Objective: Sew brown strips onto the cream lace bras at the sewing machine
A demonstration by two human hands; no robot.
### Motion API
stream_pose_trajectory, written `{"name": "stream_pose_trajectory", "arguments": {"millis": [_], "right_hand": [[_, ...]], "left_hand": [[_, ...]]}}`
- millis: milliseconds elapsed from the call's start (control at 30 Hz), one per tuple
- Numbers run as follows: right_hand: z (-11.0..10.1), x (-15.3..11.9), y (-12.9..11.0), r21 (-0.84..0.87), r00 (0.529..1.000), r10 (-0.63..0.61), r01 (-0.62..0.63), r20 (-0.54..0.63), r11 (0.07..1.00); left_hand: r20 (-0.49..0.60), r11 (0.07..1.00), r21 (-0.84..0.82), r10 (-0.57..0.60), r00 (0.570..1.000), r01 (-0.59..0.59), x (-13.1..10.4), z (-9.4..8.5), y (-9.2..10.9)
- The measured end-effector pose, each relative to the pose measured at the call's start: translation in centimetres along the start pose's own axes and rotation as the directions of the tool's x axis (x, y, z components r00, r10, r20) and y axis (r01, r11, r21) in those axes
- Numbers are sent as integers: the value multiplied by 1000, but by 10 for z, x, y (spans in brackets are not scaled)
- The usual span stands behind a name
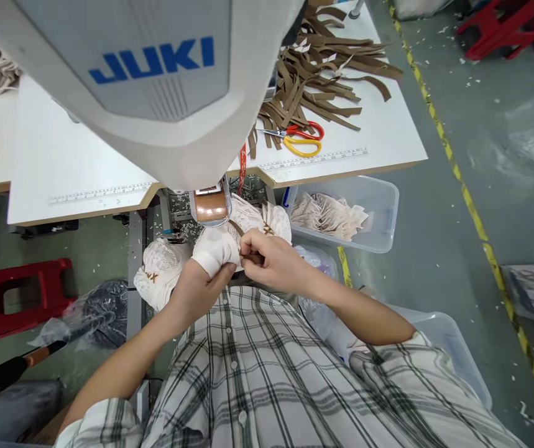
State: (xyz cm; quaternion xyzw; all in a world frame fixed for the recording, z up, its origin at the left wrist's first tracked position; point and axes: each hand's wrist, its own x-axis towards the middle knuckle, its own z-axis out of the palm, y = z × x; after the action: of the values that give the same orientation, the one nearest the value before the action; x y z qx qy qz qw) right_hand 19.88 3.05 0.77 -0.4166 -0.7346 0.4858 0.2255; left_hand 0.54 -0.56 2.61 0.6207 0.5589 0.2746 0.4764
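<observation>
Below the head of a white JUKI sewing machine (155,93), my left hand (201,289) grips a cream, cup-shaped lace garment (215,249), with the thumb on its lower edge. My right hand (271,261) is closed at the garment's right side, fingertips pinched on a narrow brown strip (236,228) that runs up over the fabric. More of the cream lace lies to the left and behind, with small brown crossed stitching on it. The machine's brown and metal end piece (211,204) is just above the garment. The needle area is hidden.
On the white table (388,137), brown strips (304,81) lie piled behind red and yellow scissors (301,138). Right of my hands, a clear bin (383,214) holds cream fabric pieces. A red stool (15,298) stands at left, another (504,28) at the upper right.
</observation>
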Motion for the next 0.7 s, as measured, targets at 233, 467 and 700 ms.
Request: {"name": "stream_pose_trajectory", "arguments": {"millis": [233,467,700], "right_hand": [[-9,7,2,57,997,60,-63,56,996],[-12,16,17,291,960,154,-220,232,931],[-8,14,19,527,907,270,-409,323,745]], "left_hand": [[8,997,-39,-69,998,69,5,-3,2],[-7,977,-117,-183,983,180,12,-3,7],[61,933,-240,-261,964,268,18,-2,-1]]}}
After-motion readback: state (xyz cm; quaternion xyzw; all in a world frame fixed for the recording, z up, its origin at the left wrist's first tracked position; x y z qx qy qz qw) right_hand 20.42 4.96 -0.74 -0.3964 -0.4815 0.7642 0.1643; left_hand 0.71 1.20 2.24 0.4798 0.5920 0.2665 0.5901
